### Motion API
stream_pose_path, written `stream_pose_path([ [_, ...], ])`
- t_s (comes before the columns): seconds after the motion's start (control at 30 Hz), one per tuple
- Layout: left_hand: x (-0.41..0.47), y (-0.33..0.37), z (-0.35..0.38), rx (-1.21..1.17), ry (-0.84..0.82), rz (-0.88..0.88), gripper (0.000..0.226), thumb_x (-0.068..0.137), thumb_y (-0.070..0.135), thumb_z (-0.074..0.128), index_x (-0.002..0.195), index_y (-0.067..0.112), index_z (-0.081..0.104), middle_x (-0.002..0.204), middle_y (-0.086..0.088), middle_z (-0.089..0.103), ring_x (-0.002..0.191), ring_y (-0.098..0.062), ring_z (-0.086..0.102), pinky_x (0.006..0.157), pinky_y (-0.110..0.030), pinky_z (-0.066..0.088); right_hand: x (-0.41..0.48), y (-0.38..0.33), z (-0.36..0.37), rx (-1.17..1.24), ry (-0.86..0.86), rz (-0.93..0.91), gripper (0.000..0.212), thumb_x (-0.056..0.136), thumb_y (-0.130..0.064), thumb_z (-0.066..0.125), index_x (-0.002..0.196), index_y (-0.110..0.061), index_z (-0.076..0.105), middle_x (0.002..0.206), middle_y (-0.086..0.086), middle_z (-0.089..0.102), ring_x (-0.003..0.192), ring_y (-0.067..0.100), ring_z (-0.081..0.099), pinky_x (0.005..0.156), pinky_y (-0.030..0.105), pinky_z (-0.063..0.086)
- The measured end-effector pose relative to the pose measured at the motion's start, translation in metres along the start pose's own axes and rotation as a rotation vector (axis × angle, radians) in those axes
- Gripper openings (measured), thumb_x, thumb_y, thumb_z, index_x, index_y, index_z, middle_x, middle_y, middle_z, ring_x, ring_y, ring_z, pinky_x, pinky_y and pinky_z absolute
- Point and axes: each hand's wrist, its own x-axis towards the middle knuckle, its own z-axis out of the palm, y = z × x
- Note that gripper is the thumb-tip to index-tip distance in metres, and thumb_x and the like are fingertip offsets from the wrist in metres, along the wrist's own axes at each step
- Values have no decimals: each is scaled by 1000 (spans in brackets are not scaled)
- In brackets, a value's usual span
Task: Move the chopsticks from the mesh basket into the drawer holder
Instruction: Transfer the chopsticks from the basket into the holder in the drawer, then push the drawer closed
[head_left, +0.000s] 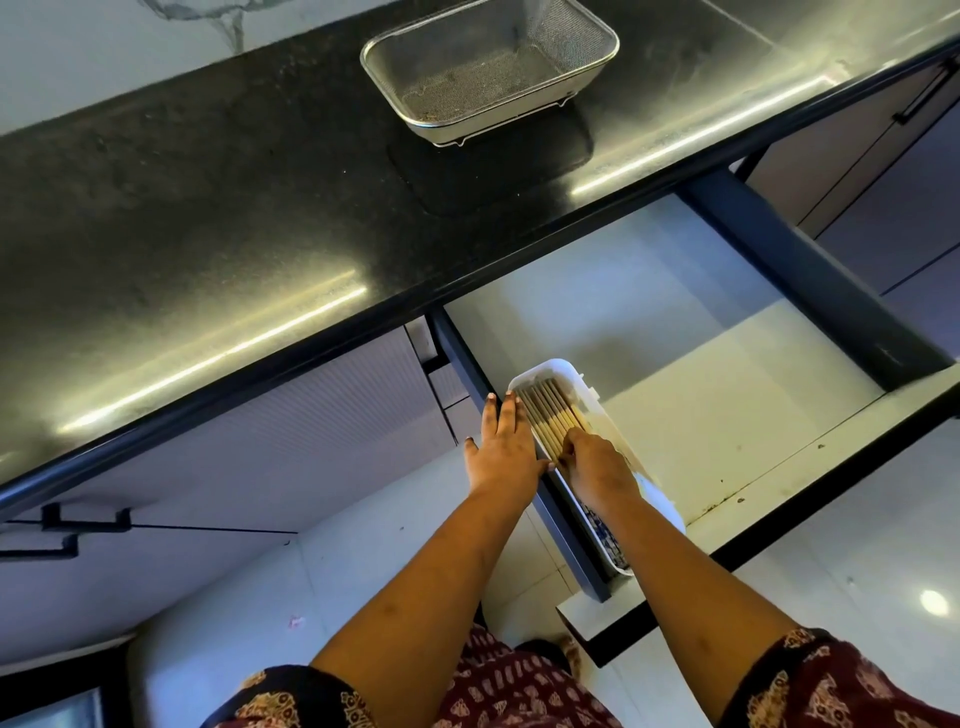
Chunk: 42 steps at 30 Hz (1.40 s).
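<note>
1. A dark stone countertop (218, 208) runs across a kitchen above pale cabinet fronts, with an open drawer (701, 364) pulled out beneath its edge.
2. Nearest, two bare forearms reach forward from patterned maroon sleeves (810, 680).
3. The left hand (501, 457) lies flat with fingers spread and straight, resting along the drawer's dark left wall just beside the white holder (566, 376).
4. The right hand (597, 467) sits inside the holder, fingers curled down onto the near ends of the chopsticks (550, 415); whether it pinches them I cannot tell.
5. The chopsticks lie side by side, flat in the holder, extending away from the right fingertips.
6. Farther back, the mesh basket (491, 78) stands on the countertop.
</note>
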Motion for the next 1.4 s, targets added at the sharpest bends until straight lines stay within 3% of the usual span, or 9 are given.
stream_pose_path([
  [0.23,1,2,1,2,-9,-12,84,89,43,56,151,14,7,161,0,-8,147,-23,-16,115,-54,18,0,-7,-13,-191,-107,-79,6,95,-18,39,96,-20,45,87,3,57,77,24,53,66,31,40],
  [0.4,1,2,2,36,-24,-21,85,90,44,54,151,15,4,161,0,-9,147,-23,-16,115,-54,19,-8,-8,-17,-296,-108,-185,31,94,-20,42,124,-19,38,107,9,59,80,25,53,66,32,44],
  [0.57,-10,9,5,59,-44,-19,78,95,33,51,151,13,1,161,-2,-9,148,-24,-12,116,-51,20,-19,8,-24,-350,-117,-278,50,87,-9,57,133,-27,47,136,5,40,116,30,48,86,42,52],
  [0.7,-24,29,11,3,-56,-35,71,95,18,48,151,10,5,161,-6,-3,148,-24,-7,119,-48,12,-34,19,-43,-296,-95,-276,47,90,-6,54,132,-27,52,143,1,34,122,27,42,89,41,51],
  [0.83,-42,65,15,-78,30,5,62,97,20,41,150,5,12,160,-9,10,148,-25,4,120,-44,11,-58,36,-68,-289,-20,-277,38,95,-13,50,132,-24,52,144,1,35,128,26,39,93,40,48],
  [1.0,-63,125,23,-186,59,194,59,101,37,29,149,5,15,159,-8,14,148,-24,10,119,-41,14,-85,76,-104,-221,197,-158,36,96,-19,47,132,-23,52,141,1,40,129,25,40,97,38,46],
  [1.17,-74,171,44,-186,46,403,60,101,37,28,151,7,13,160,-9,13,148,-23,8,120,-37,9,-106,123,-122,-119,419,63,41,98,-28,45,138,-20,47,148,2,39,137,22,35,108,35,37],
  [1.3,-70,188,57,-72,73,518,55,102,21,27,151,5,7,160,-11,8,149,-24,4,121,-34,5,-110,143,-132,174,408,316,80,92,-46,54,153,-11,16,162,8,7,148,29,11,117,40,22],
  [1.4,-59,197,57,-41,119,585,55,101,18,29,151,7,7,160,-9,8,149,-22,3,120,-32,3,-101,148,-143,423,360,376,100,89,-39,63,153,-7,-6,162,10,-4,149,30,8,119,40,17],
])
